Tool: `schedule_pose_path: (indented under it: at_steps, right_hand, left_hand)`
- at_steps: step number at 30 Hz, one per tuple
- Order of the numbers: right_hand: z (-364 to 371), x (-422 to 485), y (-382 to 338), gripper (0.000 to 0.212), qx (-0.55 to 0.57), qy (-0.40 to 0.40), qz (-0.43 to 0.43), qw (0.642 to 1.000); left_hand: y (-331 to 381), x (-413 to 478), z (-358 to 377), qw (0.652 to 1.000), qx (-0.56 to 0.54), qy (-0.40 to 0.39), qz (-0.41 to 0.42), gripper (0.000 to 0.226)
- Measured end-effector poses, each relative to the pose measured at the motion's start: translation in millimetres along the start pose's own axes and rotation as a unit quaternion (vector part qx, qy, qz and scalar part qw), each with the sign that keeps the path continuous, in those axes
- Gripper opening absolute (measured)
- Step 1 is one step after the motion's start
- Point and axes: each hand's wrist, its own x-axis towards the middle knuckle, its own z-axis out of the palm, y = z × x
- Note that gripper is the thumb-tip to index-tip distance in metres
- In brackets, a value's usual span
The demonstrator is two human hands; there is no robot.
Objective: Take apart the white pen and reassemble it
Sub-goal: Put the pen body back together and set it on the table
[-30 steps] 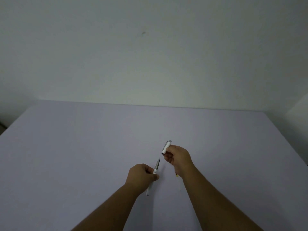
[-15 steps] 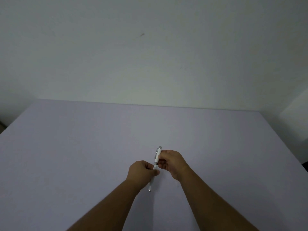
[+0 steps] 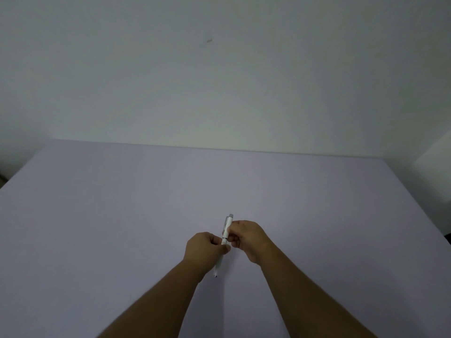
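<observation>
While the left hand [image 3: 206,247] closes around the lower half of the pen [image 3: 226,231], the right hand [image 3: 246,237] pinches the upper half — both grips shut on it. Its two halves meet in one line, tilted, tip toward the near edge, held over the desk [image 3: 122,203] just right of its middle — well clear of every corner.
</observation>
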Motion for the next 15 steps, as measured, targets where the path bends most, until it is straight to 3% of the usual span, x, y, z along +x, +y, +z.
schedule_pose_path:
  at_steps: [7,10,15]
  right_hand:
    - [-5.8,16.1,7.9,0.015,-0.029,0.005,-0.004,1.0]
    - [-11.6,19.4,11.5,0.019,-0.117,0.061,-0.032,0.991]
    - [-33.2,30.3,22.6,0.026,-0.36,0.219,-0.062,0.905]
  left_hand:
    - [-7.8,20.9,11.5,1.0,0.006,-0.008,-0.022,0.008]
    - [-14.4,24.4,16.0,0.999,0.017,0.006,-0.031,0.02]
    - [-23.1,38.8,27.2,0.998,0.055,0.016,-0.039,0.022]
